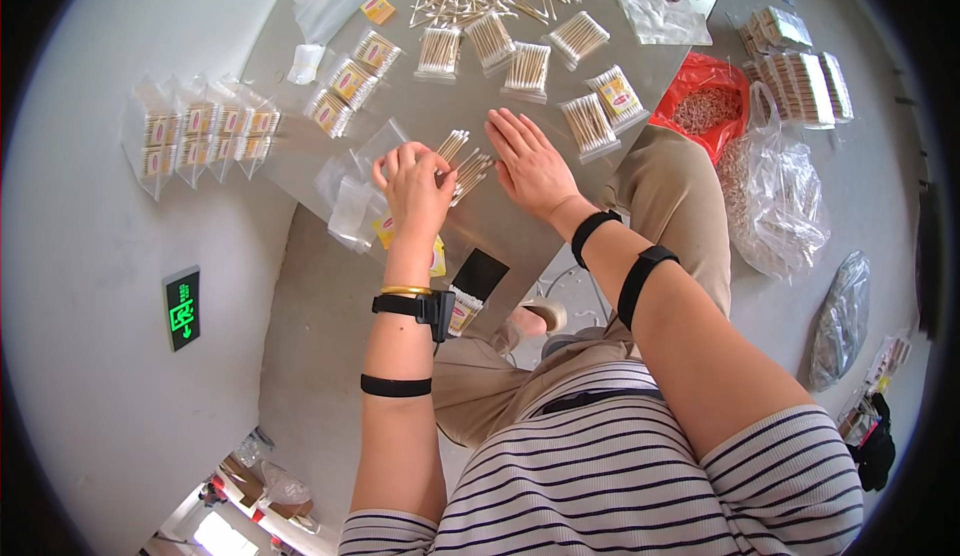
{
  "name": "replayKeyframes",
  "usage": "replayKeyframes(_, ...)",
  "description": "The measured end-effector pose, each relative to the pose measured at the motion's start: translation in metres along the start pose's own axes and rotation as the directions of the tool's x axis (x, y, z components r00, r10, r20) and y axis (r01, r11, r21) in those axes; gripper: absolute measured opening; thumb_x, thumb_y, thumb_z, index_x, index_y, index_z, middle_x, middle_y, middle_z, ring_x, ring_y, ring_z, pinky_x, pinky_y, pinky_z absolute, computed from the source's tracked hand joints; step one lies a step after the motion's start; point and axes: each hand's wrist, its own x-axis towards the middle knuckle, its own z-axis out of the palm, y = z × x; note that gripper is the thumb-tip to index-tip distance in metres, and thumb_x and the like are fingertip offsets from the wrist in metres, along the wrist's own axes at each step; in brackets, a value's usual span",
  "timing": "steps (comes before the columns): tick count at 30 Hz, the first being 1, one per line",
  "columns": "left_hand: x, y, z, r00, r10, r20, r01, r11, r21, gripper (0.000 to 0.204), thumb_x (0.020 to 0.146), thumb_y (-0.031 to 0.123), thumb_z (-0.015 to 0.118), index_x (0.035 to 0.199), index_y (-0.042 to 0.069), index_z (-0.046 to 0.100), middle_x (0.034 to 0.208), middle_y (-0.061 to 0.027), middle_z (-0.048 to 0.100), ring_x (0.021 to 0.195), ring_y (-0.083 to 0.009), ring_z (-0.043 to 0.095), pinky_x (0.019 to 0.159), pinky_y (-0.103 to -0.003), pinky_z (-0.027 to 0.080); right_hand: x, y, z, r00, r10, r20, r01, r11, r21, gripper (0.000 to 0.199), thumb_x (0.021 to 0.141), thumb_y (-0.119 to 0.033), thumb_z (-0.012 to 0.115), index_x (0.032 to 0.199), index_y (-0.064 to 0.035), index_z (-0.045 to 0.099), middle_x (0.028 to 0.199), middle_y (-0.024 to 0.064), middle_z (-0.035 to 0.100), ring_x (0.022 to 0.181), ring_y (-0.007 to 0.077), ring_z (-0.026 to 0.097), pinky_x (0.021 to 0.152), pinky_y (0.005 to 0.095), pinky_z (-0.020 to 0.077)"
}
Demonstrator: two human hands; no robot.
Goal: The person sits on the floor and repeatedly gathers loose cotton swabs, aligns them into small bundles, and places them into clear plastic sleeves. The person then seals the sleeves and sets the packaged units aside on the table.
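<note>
Filled packets [205, 131] lie at the left edge of the bench [440, 106]. The left hand [415, 188] is curled closed around a bundle of cotton swabs [462, 161] over clear empty bags [355, 201]. Just beside it, the right hand [530, 164] rests flat and open, holding nothing. A red bag [705, 81] sits far right.

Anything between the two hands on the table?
Yes, in the head view: a small bunch of cotton swabs lies between the left hand, which holds its near end, and the flat right hand.
</note>
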Motion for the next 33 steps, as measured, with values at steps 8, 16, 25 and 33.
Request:
replayKeyframes(8, 0.008, -0.003, 0.025, 0.992, -0.018, -0.122, 0.007, 0.995, -0.097, 0.028, 0.094, 0.015, 0.069, 0.122, 0.017, 0.07, 0.12, -0.0023, 0.064, 0.123, -0.025, 0.057, 0.117, -0.051, 0.029, 0.001, -0.001, -0.002, 1.0, -0.004, 0.003, 0.004, 1.0, 0.001, 0.056, 0.102, -0.021, 0.052, 0.154, 0.0007, 0.048, 0.163, 0.0135, 0.044, 0.155, 0.0281, 0.035, 0.131, 0.0443, 0.0259)
replayKeyframes(16, -0.004, 0.008, 0.026, 0.999, -0.036, -0.021, 0.033, 0.988, -0.15, 0.031, 0.097, 0.008, 0.063, 0.125, 0.017, 0.069, 0.12, -0.0029, 0.063, 0.122, -0.0239, 0.059, 0.116, -0.05, 0.03, 0.0, -0.001, -0.003, 1.0, 0.008, 0.026, -0.009, 0.999, 0.032, 0.06, 0.098, -0.015, 0.055, 0.156, 0.001, 0.045, 0.165, 0.013, 0.041, 0.157, 0.0287, 0.032, 0.132, 0.0454, 0.0248)
replayKeyframes(25, -0.025, 0.02, 0.026, 0.997, -0.077, 0.001, 0.076, 0.981, -0.177, 0.035, 0.095, 0.006, 0.062, 0.128, 0.015, 0.068, 0.123, -0.0039, 0.062, 0.124, -0.0253, 0.058, 0.115, -0.05, 0.03, -0.001, -0.001, -0.003, 0.999, -0.003, 0.041, 0.004, 1.0, -0.015, 0.062, 0.096, -0.016, 0.057, 0.155, 0.0007, 0.047, 0.166, 0.0129, 0.041, 0.157, 0.0273, 0.033, 0.132, 0.0443, 0.0235)
replayKeyframes(33, -0.05, 0.029, 0.032, 0.993, -0.112, 0.027, 0.115, 0.962, -0.248, 0.044, 0.094, 0.008, 0.061, 0.136, 0.016, 0.063, 0.132, -0.0052, 0.062, 0.129, -0.0272, 0.057, 0.117, -0.053, 0.029, -0.003, 0.005, -0.004, 0.999, -0.051, -0.004, 0.052, 0.994, 0.095, 0.063, 0.093, -0.011, 0.06, 0.154, -0.0026, 0.049, 0.163, 0.0121, 0.044, 0.156, 0.028, 0.034, 0.132, 0.0462, 0.0247)
